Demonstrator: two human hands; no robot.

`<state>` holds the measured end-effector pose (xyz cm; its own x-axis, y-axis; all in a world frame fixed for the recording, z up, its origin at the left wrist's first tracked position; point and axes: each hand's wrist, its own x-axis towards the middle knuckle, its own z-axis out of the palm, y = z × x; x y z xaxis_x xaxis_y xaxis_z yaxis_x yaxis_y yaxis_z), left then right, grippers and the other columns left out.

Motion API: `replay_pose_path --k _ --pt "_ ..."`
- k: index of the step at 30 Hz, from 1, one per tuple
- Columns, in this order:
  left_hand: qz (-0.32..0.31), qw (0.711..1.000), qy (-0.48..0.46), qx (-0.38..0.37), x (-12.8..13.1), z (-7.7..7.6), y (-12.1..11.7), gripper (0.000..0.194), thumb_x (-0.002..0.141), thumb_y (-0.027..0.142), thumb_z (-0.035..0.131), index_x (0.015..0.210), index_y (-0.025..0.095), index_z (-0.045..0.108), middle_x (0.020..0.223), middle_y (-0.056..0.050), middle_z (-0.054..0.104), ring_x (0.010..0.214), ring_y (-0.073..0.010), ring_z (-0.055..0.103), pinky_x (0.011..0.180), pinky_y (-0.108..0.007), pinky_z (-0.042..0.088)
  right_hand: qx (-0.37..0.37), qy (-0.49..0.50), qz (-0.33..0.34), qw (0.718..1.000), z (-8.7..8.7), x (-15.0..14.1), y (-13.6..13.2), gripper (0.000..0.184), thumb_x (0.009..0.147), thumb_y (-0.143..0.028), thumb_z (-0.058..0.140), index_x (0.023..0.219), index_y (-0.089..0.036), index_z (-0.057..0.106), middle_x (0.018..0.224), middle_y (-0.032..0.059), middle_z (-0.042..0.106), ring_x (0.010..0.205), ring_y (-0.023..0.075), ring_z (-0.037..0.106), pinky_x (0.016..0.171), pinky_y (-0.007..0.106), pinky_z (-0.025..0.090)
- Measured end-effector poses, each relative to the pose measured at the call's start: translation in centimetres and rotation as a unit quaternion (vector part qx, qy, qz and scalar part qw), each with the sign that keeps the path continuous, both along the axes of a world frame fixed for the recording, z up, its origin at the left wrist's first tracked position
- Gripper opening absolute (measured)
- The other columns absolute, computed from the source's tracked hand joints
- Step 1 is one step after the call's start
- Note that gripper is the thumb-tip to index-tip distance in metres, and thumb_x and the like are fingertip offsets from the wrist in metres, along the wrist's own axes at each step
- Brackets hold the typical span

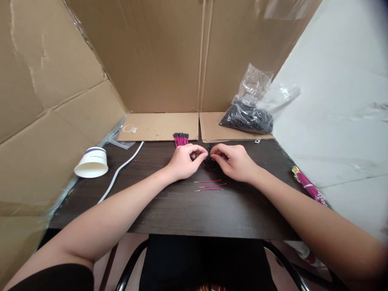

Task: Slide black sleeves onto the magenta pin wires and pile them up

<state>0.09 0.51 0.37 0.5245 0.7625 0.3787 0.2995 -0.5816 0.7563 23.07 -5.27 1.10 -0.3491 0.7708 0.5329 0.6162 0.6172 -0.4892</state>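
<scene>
My left hand (185, 162) is closed in a pinch, thumb against forefinger, over the middle of the table. Facing it a short gap away, my right hand (235, 162) pinches too. Whatever sits between the fingertips of either hand is too small to make out. Below and between the fingertips lies a pile of small black sleeves (209, 165), partly covered by the hands. Three thin magenta wires (212, 186) with gold-coloured ends lie side by side, nearer the front edge. Just behind my left hand is a bundle of magenta wires with black-sleeved ends (181, 139), its lower part hidden.
A clear bag of black pieces (248, 117) rests at the back right on cardboard (212, 131). To the left are a white paper cup (91, 163) on its side and a white cable (119, 169). Another wire bundle (309, 186) lies at the right edge.
</scene>
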Motion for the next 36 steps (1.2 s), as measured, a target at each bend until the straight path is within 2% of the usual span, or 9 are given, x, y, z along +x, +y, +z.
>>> replay_pose_path --k 9,15,32,36 --pt "0.004 1.000 0.003 0.008 0.05 0.22 -0.11 0.019 0.098 0.033 0.072 0.098 0.018 0.083 0.087 -0.006 0.078 0.071 -0.0136 0.057 0.070 -0.030 0.048 0.004 -0.009 -0.001 1.000 0.03 -0.13 -0.11 0.007 0.106 -0.021 0.061 0.103 -0.020 0.067 0.085 0.0023 0.073 0.070 0.0154 0.064 0.068 0.029 0.047" --pt "0.011 1.000 0.008 0.006 0.06 0.17 0.01 0.018 0.097 0.032 0.072 0.096 0.018 0.082 0.086 -0.005 0.078 0.070 -0.0126 0.054 0.070 -0.030 0.047 0.025 -0.033 -0.004 0.999 0.12 0.13 0.08 0.011 0.109 -0.022 0.059 0.105 -0.020 0.068 0.094 0.0053 0.075 0.081 0.0184 0.068 0.077 0.033 0.051" --pt "0.010 0.999 -0.011 -0.033 0.21 0.16 0.00 0.021 0.096 0.034 0.072 0.093 0.016 0.081 0.083 -0.005 0.076 0.068 -0.0119 0.055 0.067 -0.028 0.045 0.045 -0.020 -0.010 0.999 0.14 -0.04 0.07 0.008 0.108 -0.020 0.060 0.103 -0.019 0.067 0.089 0.0046 0.072 0.074 0.0172 0.063 0.070 0.032 0.049" --pt "0.008 1.000 -0.012 -0.021 0.11 0.52 -0.09 0.019 0.094 0.033 0.073 0.097 0.016 0.081 0.085 -0.005 0.077 0.068 -0.0115 0.052 0.067 -0.028 0.045 0.046 -0.010 -0.005 0.999 0.34 -0.17 -0.01 0.008 0.107 -0.020 0.060 0.103 -0.021 0.067 0.095 0.0071 0.072 0.084 0.0209 0.065 0.078 0.037 0.052"
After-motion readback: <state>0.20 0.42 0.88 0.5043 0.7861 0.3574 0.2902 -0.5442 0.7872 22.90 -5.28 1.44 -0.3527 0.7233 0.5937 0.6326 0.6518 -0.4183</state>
